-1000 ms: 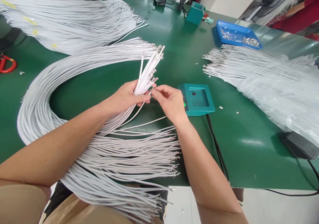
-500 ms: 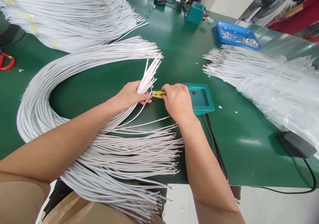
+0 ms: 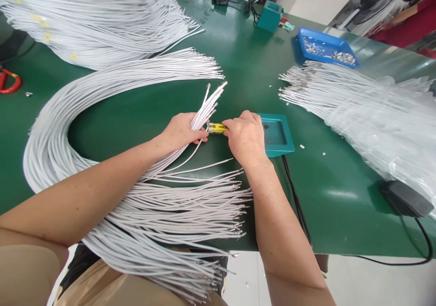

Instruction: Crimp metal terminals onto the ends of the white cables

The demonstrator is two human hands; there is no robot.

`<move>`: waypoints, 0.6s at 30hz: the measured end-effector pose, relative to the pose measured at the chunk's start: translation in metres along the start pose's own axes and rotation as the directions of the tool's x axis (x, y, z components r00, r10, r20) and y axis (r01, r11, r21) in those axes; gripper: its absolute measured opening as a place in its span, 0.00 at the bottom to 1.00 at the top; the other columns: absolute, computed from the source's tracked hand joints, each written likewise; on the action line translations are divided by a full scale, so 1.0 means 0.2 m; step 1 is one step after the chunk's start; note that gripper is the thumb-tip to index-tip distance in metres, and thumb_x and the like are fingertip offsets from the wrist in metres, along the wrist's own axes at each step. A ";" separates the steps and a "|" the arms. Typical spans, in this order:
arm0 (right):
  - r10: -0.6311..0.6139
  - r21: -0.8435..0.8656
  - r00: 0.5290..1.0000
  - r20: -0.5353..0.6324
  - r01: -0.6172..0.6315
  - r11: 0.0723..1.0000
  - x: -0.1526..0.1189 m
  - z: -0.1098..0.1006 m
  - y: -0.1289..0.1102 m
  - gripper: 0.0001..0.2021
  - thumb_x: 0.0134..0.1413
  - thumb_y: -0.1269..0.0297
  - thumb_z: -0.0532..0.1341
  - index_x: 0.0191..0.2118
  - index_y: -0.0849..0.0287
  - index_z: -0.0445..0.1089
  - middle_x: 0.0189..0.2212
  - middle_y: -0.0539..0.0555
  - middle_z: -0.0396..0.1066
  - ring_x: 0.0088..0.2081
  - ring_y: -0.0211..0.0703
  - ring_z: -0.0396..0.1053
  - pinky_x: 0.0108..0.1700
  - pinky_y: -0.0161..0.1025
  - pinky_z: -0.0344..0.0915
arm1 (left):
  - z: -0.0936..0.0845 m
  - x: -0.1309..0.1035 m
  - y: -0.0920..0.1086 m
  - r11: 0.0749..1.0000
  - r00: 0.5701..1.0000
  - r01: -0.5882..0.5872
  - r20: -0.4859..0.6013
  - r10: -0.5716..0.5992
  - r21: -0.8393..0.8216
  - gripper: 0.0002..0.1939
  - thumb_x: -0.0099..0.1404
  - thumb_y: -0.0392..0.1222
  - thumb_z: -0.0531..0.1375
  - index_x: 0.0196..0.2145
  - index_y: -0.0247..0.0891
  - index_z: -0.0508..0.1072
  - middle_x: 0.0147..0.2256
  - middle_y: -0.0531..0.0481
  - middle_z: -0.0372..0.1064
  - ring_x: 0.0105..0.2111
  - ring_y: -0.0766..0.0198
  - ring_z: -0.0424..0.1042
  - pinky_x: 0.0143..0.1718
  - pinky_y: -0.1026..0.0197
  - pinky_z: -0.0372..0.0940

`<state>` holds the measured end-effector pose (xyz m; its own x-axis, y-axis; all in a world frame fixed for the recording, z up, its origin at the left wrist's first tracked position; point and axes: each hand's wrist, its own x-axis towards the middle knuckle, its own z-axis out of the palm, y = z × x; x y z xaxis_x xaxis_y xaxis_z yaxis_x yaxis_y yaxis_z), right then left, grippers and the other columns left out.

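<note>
A small bunch of white wires is gripped in my left hand, their metal-tipped ends slanting up to the right. One wire of the bunch bends apart near my thumb. My right hand is closed around yellow-handled pliers, whose metal jaws sit at my left fingertips. The exact contact of jaws and wire is too small to tell. The larger bundle of white wires curves in a U around my left forearm, with many loose ends fanned out below my hands.
A teal tray with black cables lies beyond my right hand. Plastic-wrapped wires, a black pedal-like box and a blue tray of small metal parts are at right. More wires and red-handled scissors are at left.
The held wire ends have swung slightly right and down, away from the upper bundle's ends. Both hands and the pliers have shifted a little to the right.
</note>
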<state>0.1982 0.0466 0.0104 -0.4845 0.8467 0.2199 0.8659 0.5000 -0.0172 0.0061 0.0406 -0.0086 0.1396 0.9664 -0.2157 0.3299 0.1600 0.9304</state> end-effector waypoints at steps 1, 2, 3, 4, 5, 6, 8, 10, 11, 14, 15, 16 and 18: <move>-0.002 0.010 1.000 0.008 0.002 1.000 0.00 0.00 0.00 0.12 0.55 0.77 0.59 0.39 0.61 0.79 0.27 0.59 0.75 0.40 0.53 0.63 0.50 0.52 0.58 | 0.00 0.00 0.00 1.000 1.000 0.003 -0.001 -0.003 0.009 0.18 0.53 0.38 0.68 0.43 0.35 0.76 0.30 0.48 0.79 0.28 0.58 0.79 0.30 0.60 0.73; -0.004 0.022 1.000 0.012 0.004 1.000 -0.01 -0.01 0.00 0.11 0.56 0.75 0.60 0.40 0.61 0.79 0.28 0.59 0.76 0.41 0.53 0.64 0.52 0.53 0.58 | 0.00 0.00 -0.01 1.000 1.000 0.008 -0.003 -0.008 0.011 0.18 0.53 0.39 0.68 0.43 0.35 0.76 0.30 0.48 0.79 0.28 0.58 0.79 0.30 0.60 0.73; 0.000 0.032 1.000 0.005 0.000 0.999 -0.01 -0.02 0.01 0.10 0.58 0.73 0.60 0.41 0.60 0.79 0.31 0.59 0.77 0.43 0.54 0.65 0.56 0.55 0.56 | 0.00 0.00 -0.01 1.000 1.000 0.014 -0.004 -0.014 0.008 0.19 0.53 0.39 0.68 0.43 0.35 0.76 0.30 0.48 0.79 0.28 0.57 0.79 0.30 0.60 0.73; 0.022 0.032 1.000 -0.019 -0.022 0.999 -0.02 -0.02 0.01 0.10 0.60 0.70 0.61 0.44 0.60 0.78 0.35 0.59 0.78 0.46 0.54 0.65 0.60 0.58 0.53 | 0.00 0.01 -0.01 1.000 1.000 0.021 -0.005 -0.021 0.000 0.19 0.53 0.39 0.69 0.44 0.34 0.76 0.30 0.48 0.79 0.29 0.57 0.80 0.31 0.59 0.74; 0.065 0.019 0.996 -0.056 -0.064 0.998 -0.02 -0.03 0.02 0.12 0.61 0.67 0.60 0.47 0.60 0.77 0.40 0.60 0.78 0.50 0.56 0.65 0.63 0.62 0.48 | 0.00 0.00 -0.01 1.000 1.000 0.028 -0.004 -0.028 -0.008 0.20 0.53 0.39 0.69 0.44 0.34 0.76 0.30 0.47 0.79 0.30 0.56 0.80 0.31 0.59 0.74; 0.127 -0.002 0.987 -0.102 -0.128 0.992 -0.03 -0.03 0.03 0.14 0.63 0.64 0.59 0.51 0.61 0.75 0.46 0.62 0.77 0.54 0.58 0.64 0.64 0.65 0.44 | 0.00 0.00 0.00 0.999 0.999 0.037 -0.002 -0.037 -0.017 0.20 0.53 0.39 0.69 0.44 0.34 0.77 0.30 0.47 0.79 0.30 0.56 0.80 0.32 0.59 0.74; 0.254 -0.050 0.951 -0.179 -0.267 0.962 -0.04 -0.01 0.06 0.18 0.65 0.63 0.56 0.57 0.64 0.70 0.56 0.67 0.70 0.60 0.62 0.60 0.64 0.70 0.40 | 0.00 0.00 0.01 0.997 0.998 0.061 0.005 -0.060 -0.039 0.20 0.52 0.38 0.69 0.44 0.33 0.77 0.30 0.46 0.79 0.32 0.55 0.81 0.32 0.60 0.74; 0.309 -0.081 0.931 -0.194 -0.329 0.941 -0.05 0.02 0.08 0.20 0.66 0.63 0.55 0.59 0.66 0.67 0.59 0.69 0.67 0.62 0.65 0.58 0.63 0.72 0.42 | 0.00 0.00 0.02 0.994 0.996 0.084 0.012 -0.084 -0.068 0.20 0.52 0.37 0.69 0.43 0.32 0.77 0.30 0.46 0.79 0.32 0.55 0.81 0.31 0.60 0.73; 0.309 -0.085 0.932 -0.188 -0.329 0.940 -0.05 0.03 0.09 0.20 0.66 0.63 0.54 0.59 0.65 0.67 0.59 0.70 0.66 0.63 0.65 0.58 0.63 0.72 0.43 | 0.00 0.00 0.03 0.992 0.995 0.097 0.011 -0.096 -0.082 0.20 0.51 0.37 0.70 0.43 0.32 0.77 0.30 0.45 0.78 0.32 0.55 0.81 0.31 0.60 0.73; 0.296 -0.086 0.939 -0.174 -0.314 0.946 -0.05 0.05 0.11 0.19 0.66 0.65 0.54 0.59 0.64 0.68 0.59 0.68 0.67 0.62 0.64 0.59 0.63 0.70 0.43 | -0.02 -0.01 0.04 0.987 0.992 0.127 -0.005 -0.128 -0.103 0.22 0.50 0.36 0.70 0.44 0.32 0.77 0.30 0.46 0.78 0.32 0.55 0.80 0.32 0.60 0.73; 0.303 -0.083 0.936 -0.179 -0.321 0.943 -0.04 0.04 0.10 0.19 0.66 0.65 0.55 0.58 0.65 0.68 0.59 0.69 0.67 0.62 0.64 0.59 0.63 0.70 0.44 | -0.02 -0.01 0.04 0.985 0.991 0.131 -0.014 -0.133 -0.109 0.23 0.50 0.36 0.70 0.45 0.33 0.76 0.30 0.47 0.78 0.32 0.56 0.80 0.32 0.60 0.73; 0.306 -0.074 0.933 -0.191 -0.325 0.943 -0.04 0.03 0.10 0.19 0.65 0.66 0.55 0.58 0.65 0.68 0.59 0.69 0.67 0.62 0.64 0.59 0.63 0.69 0.44 | -0.03 -0.02 0.05 0.985 0.991 0.129 -0.024 -0.133 -0.117 0.24 0.50 0.35 0.70 0.46 0.34 0.76 0.30 0.47 0.78 0.32 0.56 0.80 0.33 0.61 0.72; 0.277 -0.018 0.935 -0.220 -0.288 0.957 -0.03 -0.01 0.06 0.18 0.64 0.66 0.57 0.56 0.66 0.69 0.57 0.68 0.69 0.59 0.63 0.61 0.61 0.64 0.50 | -0.05 -0.02 0.05 0.984 0.993 0.108 -0.041 -0.114 -0.139 0.27 0.49 0.36 0.71 0.49 0.35 0.76 0.30 0.49 0.77 0.33 0.56 0.80 0.33 0.61 0.72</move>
<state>0.2114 0.0468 0.0116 -0.1858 0.8903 0.4158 0.9709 0.2314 -0.0617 -0.0002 0.0399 0.0039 0.0629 0.9492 -0.3084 0.2101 0.2895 0.9338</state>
